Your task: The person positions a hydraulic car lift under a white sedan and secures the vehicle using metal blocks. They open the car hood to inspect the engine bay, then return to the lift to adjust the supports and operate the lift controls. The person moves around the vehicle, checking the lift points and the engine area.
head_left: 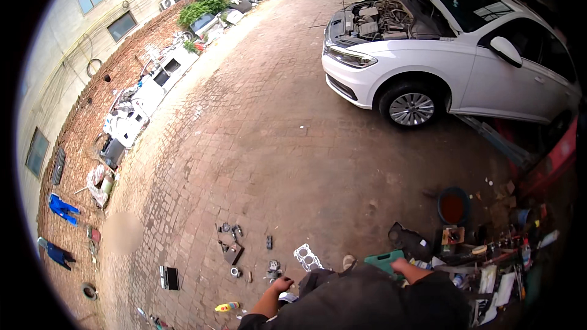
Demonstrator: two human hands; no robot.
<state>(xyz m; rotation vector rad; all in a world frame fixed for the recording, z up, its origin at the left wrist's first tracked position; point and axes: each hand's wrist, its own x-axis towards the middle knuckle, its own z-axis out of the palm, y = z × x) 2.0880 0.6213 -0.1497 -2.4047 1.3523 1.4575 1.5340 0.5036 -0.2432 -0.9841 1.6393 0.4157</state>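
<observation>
My right hand (401,265) is closed on the edge of a green plastic case (383,258), held at the right of my lap. My left hand (282,284) is near my left knee with its fingers curled; anything in them is too small to make out. Just beyond it on the bricks sits a grey metal engine part (273,268). A silvery cylinder head gasket (307,257) with large round holes lies flat ahead of my knees. To the left are a metal ring (235,272), a dark box-shaped part (232,253) and a small black part (269,242).
A white car (452,67) with its bonnet up stands ahead right, beside a red lift (553,156). Cluttered tools and bottles (489,263) and a blue tub (453,206) are at my right. A yellow bottle (227,307) and an open black case (169,278) lie left.
</observation>
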